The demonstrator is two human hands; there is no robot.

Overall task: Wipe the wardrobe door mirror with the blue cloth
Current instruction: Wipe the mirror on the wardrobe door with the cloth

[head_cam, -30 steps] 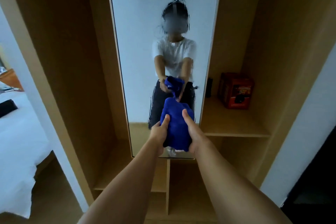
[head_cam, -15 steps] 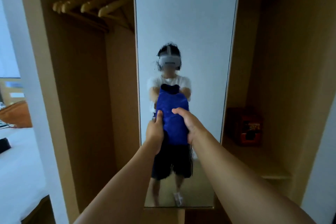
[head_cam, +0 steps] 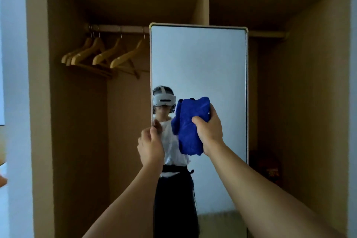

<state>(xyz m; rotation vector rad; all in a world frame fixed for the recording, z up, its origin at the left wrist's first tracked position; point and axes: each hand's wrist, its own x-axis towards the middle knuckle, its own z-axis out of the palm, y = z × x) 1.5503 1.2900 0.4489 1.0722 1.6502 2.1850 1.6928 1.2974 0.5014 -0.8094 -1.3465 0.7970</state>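
Observation:
A tall mirror (head_cam: 208,60) in a pale frame stands in the middle of the open wooden wardrobe. My right hand (head_cam: 209,131) grips a bunched blue cloth (head_cam: 190,121) and holds it against the glass at mid height. My left hand (head_cam: 150,147) pinches the mirror's left edge just below the level of the cloth. The glass reflects a person in a white top and dark skirt, with the cloth covering part of that reflection.
Several wooden hangers (head_cam: 100,56) hang on a rail at the upper left of the wardrobe (head_cam: 77,121). A dim reddish box (head_cam: 270,172) sits on a shelf to the right of the mirror. A pale wall (head_cam: 13,63) borders the left side.
The view has tilted up, so the mirror's top edge shows. My left hand let go of the cloth and took the mirror's left edge. My right hand carried the cloth up and right.

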